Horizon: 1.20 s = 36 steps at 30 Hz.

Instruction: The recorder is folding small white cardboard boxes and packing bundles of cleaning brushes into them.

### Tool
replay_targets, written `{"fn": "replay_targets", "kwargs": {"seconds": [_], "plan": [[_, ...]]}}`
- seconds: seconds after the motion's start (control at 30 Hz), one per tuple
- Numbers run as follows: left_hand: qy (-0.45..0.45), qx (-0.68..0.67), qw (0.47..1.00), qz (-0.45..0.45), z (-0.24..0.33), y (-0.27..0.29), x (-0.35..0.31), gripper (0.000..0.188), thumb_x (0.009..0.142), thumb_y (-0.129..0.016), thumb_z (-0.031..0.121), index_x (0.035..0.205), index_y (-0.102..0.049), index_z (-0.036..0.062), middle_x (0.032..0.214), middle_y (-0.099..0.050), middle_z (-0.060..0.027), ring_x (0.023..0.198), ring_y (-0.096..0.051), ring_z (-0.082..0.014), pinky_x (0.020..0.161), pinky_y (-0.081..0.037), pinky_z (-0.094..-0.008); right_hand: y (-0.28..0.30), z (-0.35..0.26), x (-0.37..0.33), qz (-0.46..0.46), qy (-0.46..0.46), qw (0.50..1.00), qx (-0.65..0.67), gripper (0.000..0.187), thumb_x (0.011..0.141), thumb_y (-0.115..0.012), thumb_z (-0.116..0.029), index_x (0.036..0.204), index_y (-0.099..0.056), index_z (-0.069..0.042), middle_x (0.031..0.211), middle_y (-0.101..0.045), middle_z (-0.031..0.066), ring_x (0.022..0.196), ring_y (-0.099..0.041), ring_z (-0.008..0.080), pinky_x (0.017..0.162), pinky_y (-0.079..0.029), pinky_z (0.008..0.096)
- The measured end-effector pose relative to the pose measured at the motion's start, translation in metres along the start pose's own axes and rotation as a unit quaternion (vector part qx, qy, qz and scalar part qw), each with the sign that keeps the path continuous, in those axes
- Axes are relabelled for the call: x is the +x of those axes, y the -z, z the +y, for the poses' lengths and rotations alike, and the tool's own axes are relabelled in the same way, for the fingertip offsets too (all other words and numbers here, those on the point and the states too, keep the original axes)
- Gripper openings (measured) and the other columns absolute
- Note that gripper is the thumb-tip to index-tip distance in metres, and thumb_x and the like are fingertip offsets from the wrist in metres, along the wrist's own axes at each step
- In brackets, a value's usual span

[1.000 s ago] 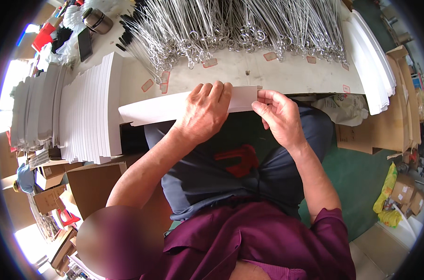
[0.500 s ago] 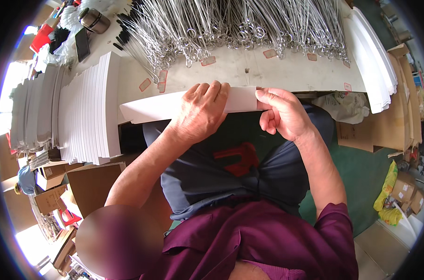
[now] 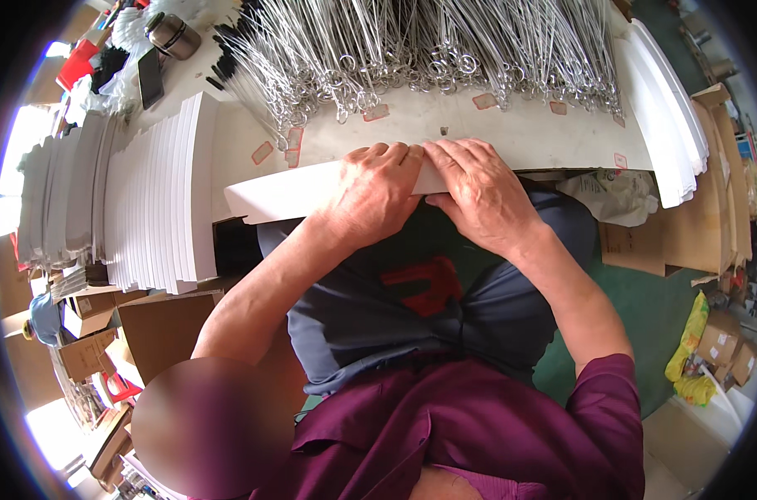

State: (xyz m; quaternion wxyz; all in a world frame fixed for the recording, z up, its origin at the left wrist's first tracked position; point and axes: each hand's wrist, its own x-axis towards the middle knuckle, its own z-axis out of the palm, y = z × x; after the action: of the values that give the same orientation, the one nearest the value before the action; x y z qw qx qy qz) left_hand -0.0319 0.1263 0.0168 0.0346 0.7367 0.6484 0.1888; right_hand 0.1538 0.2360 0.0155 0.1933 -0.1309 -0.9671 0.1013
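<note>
White card (image 3: 287, 192) is gripped by left fingers (image 3: 394, 158) and right fingers (image 3: 457, 158), lidded flask (image 3: 178, 40) beyond

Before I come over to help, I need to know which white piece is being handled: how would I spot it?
Find the pale table with the heap of metal wires on it. At its near edge, the left hand and right hand grip a long white strip. Unlike the white stack at left and the white pile at right, it runs sideways, beneath the hands.
</note>
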Motion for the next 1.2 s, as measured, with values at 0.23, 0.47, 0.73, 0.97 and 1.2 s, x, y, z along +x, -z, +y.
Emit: {"fn": "replay_targets", "kwargs": {"seconds": [0.23, 0.47, 0.73, 0.97, 1.2], "plan": [[0.044, -0.006, 0.999, -0.007, -0.002, 0.008, -0.003, 0.062, 0.078, -0.083, 0.023, 0.129, -0.058, -0.0009, 0.115, -0.066, -0.0173, 0.107, -0.066, -0.0369, 0.092, -0.054, -0.0463, 0.001, 0.013, 0.009, -0.017, 0.016, 1.0, 0.016, 0.061, 0.083, -0.081, -0.014, 0.136, -0.057, 0.003, 0.13, -0.063, 0.0165, 0.123, -0.059, 0.0318, 0.11, -0.045, 0.0421], [0.049, 0.02, 0.999, 0.004, -0.024, 0.015, -0.024, 0.067, 0.079, -0.084, 0.025, 0.132, -0.056, -0.0026, 0.117, -0.065, -0.0175, 0.11, -0.064, -0.0363, 0.094, -0.052, -0.0471, 0.002, 0.012, 0.012, -0.011, 0.002, 1.0, 0.001, 0.061, 0.084, -0.08, -0.019, 0.136, -0.057, 0.002, 0.129, -0.062, 0.0168, 0.122, -0.058, 0.0328, 0.111, -0.044, 0.0439], [0.056, 0.002, 0.998, 0.017, -0.018, 0.008, -0.016, 0.067, 0.082, -0.082, 0.029, 0.134, -0.056, -0.0043, 0.12, -0.065, -0.0198, 0.113, -0.064, -0.0376, 0.097, -0.051, -0.0473, -0.011, 0.017, 0.024, -0.016, 0.052, 0.998, 0.015, 0.061, 0.084, -0.08, -0.022, 0.136, -0.058, 0.002, 0.127, -0.063, 0.0157, 0.119, -0.059, 0.0316, 0.107, -0.045, 0.0428], [0.083, 0.027, 0.996, 0.025, -0.032, 0.017, -0.029, 0.072, 0.082, -0.083, 0.034, 0.137, -0.056, -0.0047, 0.129, -0.063, -0.0232, 0.123, -0.059, -0.0405, 0.105, -0.047, -0.0499, -0.014, 0.024, 0.025, -0.003, 0.057, 0.998, 0.024, 0.061, 0.082, -0.082, -0.026, 0.134, -0.061, 0.0, 0.128, -0.064, 0.0142, 0.118, -0.059, 0.031, 0.105, -0.047, 0.0423], [0.095, 0.023, 0.995, 0.022, -0.034, 0.011, -0.021, 0.068, 0.083, -0.082, 0.035, 0.134, -0.057, -0.0047, 0.127, -0.064, -0.0215, 0.12, -0.06, -0.0393, 0.101, -0.048, -0.049, -0.015, 0.039, 0.03, -0.004, 0.077, 0.997, 0.012, 0.056, 0.084, -0.08, -0.023, 0.133, -0.062, -0.001, 0.129, -0.065, 0.0148, 0.119, -0.06, 0.0317, 0.106, -0.048, 0.0417]]}}
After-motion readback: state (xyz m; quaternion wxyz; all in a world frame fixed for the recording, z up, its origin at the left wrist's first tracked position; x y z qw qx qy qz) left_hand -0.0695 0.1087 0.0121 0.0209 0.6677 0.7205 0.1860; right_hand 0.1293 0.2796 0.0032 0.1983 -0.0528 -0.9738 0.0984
